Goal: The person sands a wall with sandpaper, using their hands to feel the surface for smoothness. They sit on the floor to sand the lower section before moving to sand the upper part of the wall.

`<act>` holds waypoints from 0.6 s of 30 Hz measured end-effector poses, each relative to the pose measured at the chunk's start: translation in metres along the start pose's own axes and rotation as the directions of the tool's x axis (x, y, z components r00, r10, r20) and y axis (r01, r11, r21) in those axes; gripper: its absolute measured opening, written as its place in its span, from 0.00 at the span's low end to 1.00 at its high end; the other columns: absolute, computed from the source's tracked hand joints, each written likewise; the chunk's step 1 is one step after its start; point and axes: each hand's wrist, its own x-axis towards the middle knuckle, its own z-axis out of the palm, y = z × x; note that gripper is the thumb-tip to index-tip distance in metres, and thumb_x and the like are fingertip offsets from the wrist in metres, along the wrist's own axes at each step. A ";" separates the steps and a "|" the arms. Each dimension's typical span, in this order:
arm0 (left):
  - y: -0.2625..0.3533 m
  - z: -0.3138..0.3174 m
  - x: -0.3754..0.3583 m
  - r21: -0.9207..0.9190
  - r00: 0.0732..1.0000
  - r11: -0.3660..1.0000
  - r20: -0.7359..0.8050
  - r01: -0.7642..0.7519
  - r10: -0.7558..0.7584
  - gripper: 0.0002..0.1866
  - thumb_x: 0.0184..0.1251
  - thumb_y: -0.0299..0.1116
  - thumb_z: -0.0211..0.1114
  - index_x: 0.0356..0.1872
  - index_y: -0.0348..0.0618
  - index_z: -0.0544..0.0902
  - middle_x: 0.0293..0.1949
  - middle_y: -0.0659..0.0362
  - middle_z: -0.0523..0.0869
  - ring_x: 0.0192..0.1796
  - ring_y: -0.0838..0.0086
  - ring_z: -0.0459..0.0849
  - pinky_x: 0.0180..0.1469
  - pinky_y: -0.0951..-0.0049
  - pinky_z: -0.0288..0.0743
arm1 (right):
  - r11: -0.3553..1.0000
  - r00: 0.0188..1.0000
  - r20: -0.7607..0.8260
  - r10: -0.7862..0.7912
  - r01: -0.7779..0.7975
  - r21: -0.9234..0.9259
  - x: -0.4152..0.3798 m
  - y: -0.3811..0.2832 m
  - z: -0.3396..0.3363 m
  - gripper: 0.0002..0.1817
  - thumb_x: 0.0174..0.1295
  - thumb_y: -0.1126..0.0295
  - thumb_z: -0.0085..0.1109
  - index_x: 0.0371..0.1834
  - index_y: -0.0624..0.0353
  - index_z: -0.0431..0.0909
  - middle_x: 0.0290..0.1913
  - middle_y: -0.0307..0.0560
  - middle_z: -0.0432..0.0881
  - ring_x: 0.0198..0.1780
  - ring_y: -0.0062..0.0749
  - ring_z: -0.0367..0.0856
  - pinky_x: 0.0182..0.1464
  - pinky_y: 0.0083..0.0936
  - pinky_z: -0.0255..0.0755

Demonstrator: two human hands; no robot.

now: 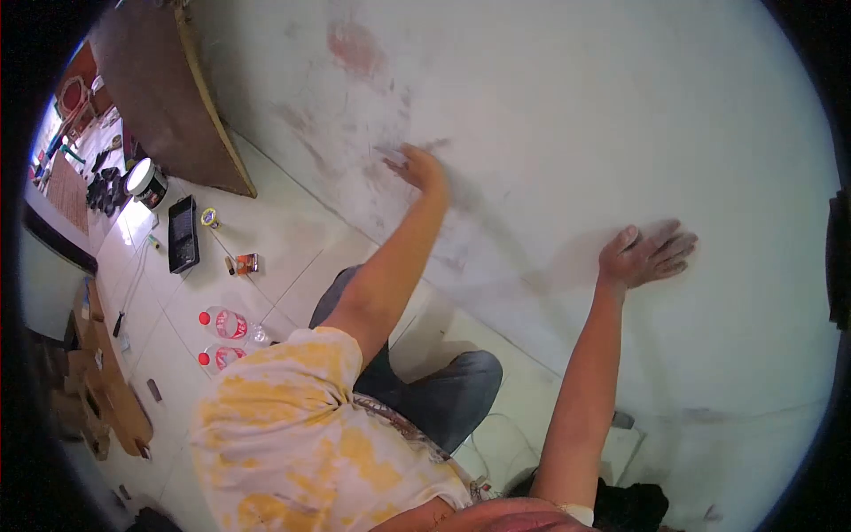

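In the head view, my left hand (417, 168) is at the wall (550, 106), over a patch of dark and reddish smudges. Its fingers are bent around a thin, flat, pale piece (386, 152), whose kind I cannot make out. My right hand (649, 254) lies flat against the paler wall to the right, fingers spread, with grey dust on them and nothing held. Reddish-brown stains (355, 49) mark the wall above the left hand.
On the tiled floor (288, 257) are a black paint tray (183, 234), a paint bucket (146, 183), a small tin (209, 218), an orange container (246, 263) and red-capped bottles (229, 324). A brown panel (160, 89) leans near the wall; cardboard (111, 381) lies left.
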 end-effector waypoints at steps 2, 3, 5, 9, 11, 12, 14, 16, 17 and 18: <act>-0.010 -0.026 -0.090 0.170 0.914 0.917 0.259 -0.361 0.312 0.39 0.76 0.44 0.46 0.75 0.28 0.43 0.77 0.37 0.40 0.80 0.49 0.39 0.79 0.54 0.35 | 1.000 1.000 0.014 0.007 -0.007 0.008 -0.003 0.001 -0.002 0.37 0.74 0.44 0.30 0.79 0.57 0.51 0.79 0.66 0.46 0.79 0.60 0.44 0.74 0.61 0.34; -0.012 -0.036 -0.119 0.203 0.808 0.820 0.405 -0.536 0.428 0.39 0.76 0.43 0.46 0.75 0.28 0.42 0.77 0.37 0.39 0.80 0.49 0.38 0.79 0.54 0.34 | 1.000 1.000 0.018 0.007 -0.007 0.006 -0.004 0.002 -0.003 0.37 0.73 0.44 0.31 0.79 0.57 0.51 0.78 0.66 0.47 0.80 0.60 0.43 0.74 0.60 0.33; -0.021 -0.035 -0.119 0.138 0.803 0.826 0.368 -0.546 0.469 0.40 0.77 0.46 0.48 0.76 0.31 0.41 0.78 0.39 0.40 0.80 0.52 0.36 0.79 0.54 0.31 | 1.000 1.000 0.022 -0.001 0.000 0.008 -0.005 0.003 -0.004 0.37 0.73 0.44 0.31 0.78 0.56 0.52 0.78 0.65 0.48 0.80 0.59 0.43 0.75 0.59 0.32; 0.021 -0.005 -0.048 0.080 0.857 0.856 0.129 -0.511 0.499 0.38 0.76 0.45 0.45 0.76 0.29 0.44 0.77 0.37 0.41 0.80 0.48 0.38 0.79 0.54 0.32 | 1.000 1.000 0.014 0.004 -0.005 0.017 -0.007 0.005 0.000 0.37 0.72 0.45 0.33 0.78 0.56 0.53 0.78 0.65 0.48 0.79 0.60 0.44 0.74 0.59 0.33; 0.028 -0.007 -0.030 0.097 0.818 0.817 0.171 -0.569 0.550 0.38 0.77 0.46 0.44 0.75 0.29 0.45 0.77 0.36 0.42 0.79 0.45 0.39 0.78 0.51 0.32 | 1.000 1.000 0.005 0.007 -0.007 0.002 -0.007 0.005 0.002 0.37 0.71 0.47 0.35 0.78 0.58 0.54 0.79 0.63 0.48 0.79 0.60 0.45 0.74 0.60 0.34; 0.027 -0.010 -0.030 0.110 0.793 0.791 0.199 -0.602 0.576 0.38 0.77 0.47 0.44 0.75 0.29 0.46 0.77 0.36 0.43 0.79 0.44 0.39 0.78 0.50 0.32 | 1.000 1.000 0.006 0.007 -0.007 -0.002 -0.007 0.005 0.003 0.36 0.71 0.47 0.35 0.77 0.58 0.54 0.79 0.64 0.48 0.79 0.60 0.45 0.74 0.60 0.34; -0.009 -0.031 -0.063 0.071 0.593 0.618 0.385 -0.783 0.707 0.38 0.76 0.47 0.45 0.76 0.30 0.47 0.77 0.36 0.44 0.79 0.42 0.39 0.78 0.46 0.32 | 1.000 1.000 0.015 0.014 -0.014 -0.014 -0.009 0.005 -0.001 0.36 0.71 0.48 0.35 0.77 0.59 0.55 0.78 0.64 0.49 0.79 0.60 0.46 0.74 0.60 0.34; -0.031 -0.050 -0.073 -0.005 0.342 0.419 0.570 -0.908 0.747 0.39 0.75 0.47 0.47 0.76 0.31 0.47 0.77 0.36 0.44 0.79 0.40 0.39 0.77 0.43 0.32 | 1.000 1.000 -0.003 0.018 -0.018 0.008 -0.007 0.006 0.001 0.36 0.70 0.47 0.36 0.77 0.56 0.56 0.78 0.64 0.50 0.78 0.61 0.47 0.74 0.61 0.35; -0.037 -0.061 -0.073 -0.043 0.216 0.326 0.666 -0.944 0.714 0.39 0.73 0.46 0.49 0.76 0.32 0.48 0.77 0.37 0.44 0.78 0.39 0.39 0.77 0.42 0.32 | 1.000 1.000 -0.006 0.013 -0.013 0.018 -0.008 0.008 -0.001 0.36 0.70 0.47 0.36 0.76 0.55 0.57 0.77 0.64 0.51 0.78 0.62 0.48 0.73 0.61 0.35; -0.041 -0.064 -0.069 -0.100 0.083 0.234 0.744 -0.967 0.663 0.40 0.72 0.46 0.51 0.76 0.33 0.48 0.77 0.37 0.44 0.78 0.39 0.39 0.77 0.41 0.32 | 1.000 1.000 0.004 0.017 -0.017 0.020 -0.011 0.010 -0.004 0.36 0.69 0.48 0.37 0.76 0.55 0.57 0.77 0.64 0.52 0.78 0.62 0.48 0.73 0.61 0.36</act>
